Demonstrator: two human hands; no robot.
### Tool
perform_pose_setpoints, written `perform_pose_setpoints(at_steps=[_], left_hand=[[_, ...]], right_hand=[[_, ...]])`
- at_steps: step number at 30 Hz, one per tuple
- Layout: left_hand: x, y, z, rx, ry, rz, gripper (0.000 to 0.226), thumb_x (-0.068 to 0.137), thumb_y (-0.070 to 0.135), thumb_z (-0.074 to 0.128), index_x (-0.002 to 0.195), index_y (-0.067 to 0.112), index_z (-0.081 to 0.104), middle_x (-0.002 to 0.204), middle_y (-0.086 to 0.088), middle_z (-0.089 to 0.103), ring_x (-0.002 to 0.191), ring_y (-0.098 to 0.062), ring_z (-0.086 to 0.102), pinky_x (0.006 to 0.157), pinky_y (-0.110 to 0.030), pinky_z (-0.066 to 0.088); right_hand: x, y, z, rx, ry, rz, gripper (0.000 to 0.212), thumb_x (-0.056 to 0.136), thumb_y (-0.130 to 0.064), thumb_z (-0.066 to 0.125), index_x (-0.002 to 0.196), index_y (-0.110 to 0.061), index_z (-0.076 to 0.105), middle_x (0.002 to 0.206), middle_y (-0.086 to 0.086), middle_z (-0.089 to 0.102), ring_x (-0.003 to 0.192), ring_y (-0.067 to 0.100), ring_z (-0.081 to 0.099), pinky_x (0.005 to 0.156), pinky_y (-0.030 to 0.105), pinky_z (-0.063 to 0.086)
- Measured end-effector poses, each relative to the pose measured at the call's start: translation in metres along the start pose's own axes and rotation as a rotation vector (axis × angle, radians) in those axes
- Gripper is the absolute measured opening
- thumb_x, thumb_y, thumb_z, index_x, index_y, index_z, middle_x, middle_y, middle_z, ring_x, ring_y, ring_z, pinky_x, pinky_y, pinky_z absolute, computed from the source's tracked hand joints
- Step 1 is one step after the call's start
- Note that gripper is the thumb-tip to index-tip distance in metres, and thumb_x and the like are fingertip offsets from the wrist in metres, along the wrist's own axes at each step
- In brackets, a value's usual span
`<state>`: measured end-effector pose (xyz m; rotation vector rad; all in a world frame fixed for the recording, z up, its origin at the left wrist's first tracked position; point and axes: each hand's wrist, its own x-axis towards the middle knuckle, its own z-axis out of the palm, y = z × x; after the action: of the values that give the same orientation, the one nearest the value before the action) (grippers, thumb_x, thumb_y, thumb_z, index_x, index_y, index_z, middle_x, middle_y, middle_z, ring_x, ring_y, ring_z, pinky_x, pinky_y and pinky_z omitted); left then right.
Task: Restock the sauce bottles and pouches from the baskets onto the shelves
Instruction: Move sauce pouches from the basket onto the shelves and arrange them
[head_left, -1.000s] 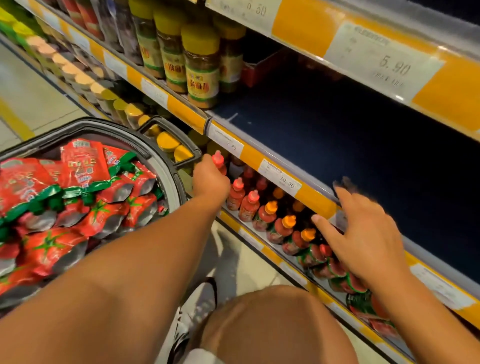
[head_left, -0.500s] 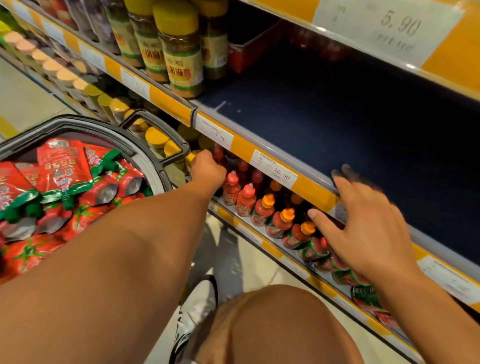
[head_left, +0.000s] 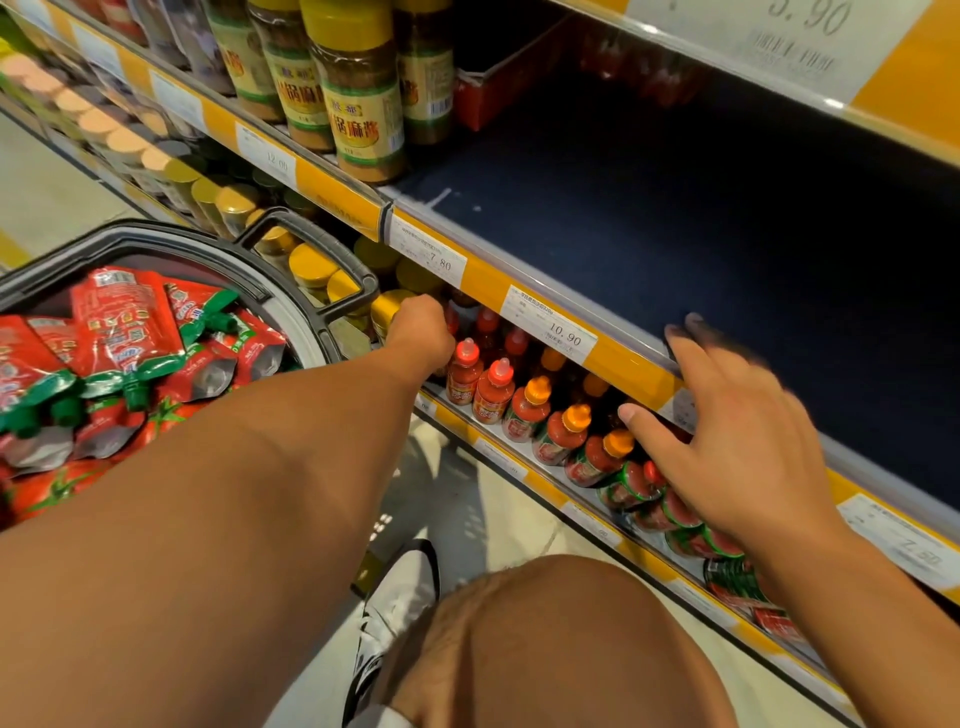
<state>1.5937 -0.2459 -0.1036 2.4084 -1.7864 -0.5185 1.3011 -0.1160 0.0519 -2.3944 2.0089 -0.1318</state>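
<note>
Shelving unit (head_left: 644, 364), orange-edged with price labels, ran from 10 o'clock down to 4 o'clock; its middle shelf (head_left: 675, 218) showed bare dark-blue lining at 1 to 3 o'clock

Basket (head_left: 291, 306), grey with a dark handle, stood at 9 o'clock, just beside the lower shelf

Red sauce pouches (head_left: 124, 332) with green caps lay heaped inside the basket, 8 to 9 o'clock

Left forearm (head_left: 208, 493) crossed from 7 o'clock toward centre, passing over the basket's near rim

Bare knee (head_left: 561, 639) at 6 o'clock; white shoe (head_left: 400, 592) just left of it on the pale floor

Yellow-lidded jars (head_left: 358, 98) stood upright on the middle shelf at 11 to 12 o'clock

Right hand (head_left: 748, 441) at 3 o'clock, fingers spread and straight, tips blurred over the middle shelf's front edge, thumb reaching out over the bottles below; it gripped nothing

Left hand (head_left: 423, 332) just above centre, reached in under the middle shelf among the bottle tops; knuckles faced the camera, fingers hidden, so whether it gripped anything could not be told

Red sauce bottles (head_left: 480, 384), red-capped then orange-capped, stood in a row on the lower shelf from centre toward 4 o'clock, touching one another; green-rimmed ones (head_left: 675, 512) lay further along

Price label (head_left: 563, 335) reading 10.90, above the bottles
</note>
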Motion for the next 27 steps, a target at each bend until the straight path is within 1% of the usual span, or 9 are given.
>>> perform_pose_setpoints(at_steps=[3, 5, 10, 12, 15, 18, 22, 24, 27], left_hand=[[-0.002, 0.001, -0.006, 0.27, -0.045, 0.092, 0.015, 0.099, 0.014, 0.058, 0.107, 0.01, 0.071, 0.104, -0.011, 0.07, 0.097, -0.03, 0.066, 0.076, -0.034, 0.051], [-0.002, 0.002, -0.012, 0.413, -0.059, 0.145, 0.019, 0.102, 0.018, 0.053, 0.112, 0.016, 0.069, 0.103, -0.006, 0.068, 0.101, -0.027, 0.066, 0.074, -0.031, 0.049], [0.004, 0.003, -0.02, 0.533, -0.06, 0.232, 0.03, 0.106, 0.025, 0.044, 0.131, 0.02, 0.06, 0.127, -0.006, 0.066, 0.116, -0.027, 0.063, 0.088, -0.032, 0.05], [0.002, 0.006, -0.025, 0.559, -0.082, 0.224, 0.03, 0.105, 0.023, 0.046, 0.132, 0.018, 0.06, 0.129, -0.008, 0.065, 0.117, -0.029, 0.063, 0.09, -0.033, 0.051], [-0.002, 0.007, -0.03, 0.518, -0.11, 0.208, 0.028, 0.103, 0.021, 0.051, 0.128, 0.015, 0.063, 0.123, -0.009, 0.068, 0.112, -0.03, 0.065, 0.087, -0.035, 0.052], [-0.011, 0.006, -0.034, 0.352, -0.125, 0.171, 0.028, 0.1, 0.022, 0.056, 0.123, 0.008, 0.064, 0.115, -0.013, 0.066, 0.107, -0.031, 0.064, 0.083, -0.037, 0.053], [-0.032, -0.002, -0.037, 0.084, -0.148, 0.159, 0.056, 0.097, 0.032, 0.062, 0.141, 0.002, 0.043, 0.137, -0.019, 0.048, 0.13, -0.034, 0.047, 0.105, -0.042, 0.044], [-0.044, -0.006, -0.043, -0.01, -0.157, 0.165, 0.059, 0.095, 0.029, 0.065, 0.142, 0.006, 0.04, 0.141, -0.019, 0.043, 0.131, -0.035, 0.047, 0.106, -0.043, 0.044], [-0.067, -0.013, -0.059, -0.082, -0.165, 0.237, 0.054, 0.092, 0.027, 0.067, 0.138, 0.009, 0.042, 0.144, -0.016, 0.041, 0.134, -0.035, 0.044, 0.107, -0.042, 0.042]], right_hand=[[0.0, 0.001, 0.0, 0.0, 0.003, -0.005, 0.081, 0.092, -0.071, 0.045, 0.159, -0.028, 0.031, 0.168, -0.003, 0.029, 0.149, 0.025, 0.035, 0.113, 0.051, 0.04], [-0.001, 0.001, 0.001, 0.003, 0.002, -0.006, 0.08, 0.092, -0.071, 0.046, 0.159, -0.028, 0.032, 0.168, -0.003, 0.029, 0.149, 0.025, 0.035, 0.113, 0.051, 0.04], [0.0, 0.001, 0.001, 0.008, 0.016, -0.008, 0.079, 0.092, -0.07, 0.048, 0.158, -0.029, 0.033, 0.167, -0.002, 0.03, 0.148, 0.026, 0.037, 0.112, 0.052, 0.042], [0.0, 0.001, 0.001, 0.006, 0.021, -0.009, 0.079, 0.092, -0.07, 0.049, 0.158, -0.029, 0.033, 0.167, -0.002, 0.031, 0.148, 0.026, 0.037, 0.111, 0.052, 0.043], [0.001, 0.0, 0.001, -0.003, 0.02, -0.013, 0.081, 0.092, -0.07, 0.051, 0.159, -0.029, 0.032, 0.167, -0.002, 0.031, 0.147, 0.026, 0.038, 0.11, 0.052, 0.043], [0.002, -0.001, -0.001, -0.002, 0.012, -0.017, 0.082, 0.091, -0.068, 0.053, 0.159, -0.028, 0.031, 0.167, -0.002, 0.03, 0.147, 0.026, 0.038, 0.111, 0.052, 0.043], [0.001, -0.004, -0.005, -0.004, -0.005, -0.012, 0.082, 0.09, -0.067, 0.054, 0.159, -0.029, 0.03, 0.167, -0.002, 0.03, 0.146, 0.027, 0.039, 0.111, 0.051, 0.044], [0.001, -0.006, -0.007, -0.006, -0.013, -0.005, 0.082, 0.09, -0.066, 0.056, 0.158, -0.028, 0.032, 0.166, -0.001, 0.032, 0.144, 0.028, 0.041, 0.109, 0.051, 0.046], [0.001, -0.012, -0.012, -0.001, -0.029, 0.015, 0.082, 0.089, -0.066, 0.059, 0.157, -0.029, 0.033, 0.166, -0.001, 0.033, 0.143, 0.03, 0.042, 0.107, 0.051, 0.047]])
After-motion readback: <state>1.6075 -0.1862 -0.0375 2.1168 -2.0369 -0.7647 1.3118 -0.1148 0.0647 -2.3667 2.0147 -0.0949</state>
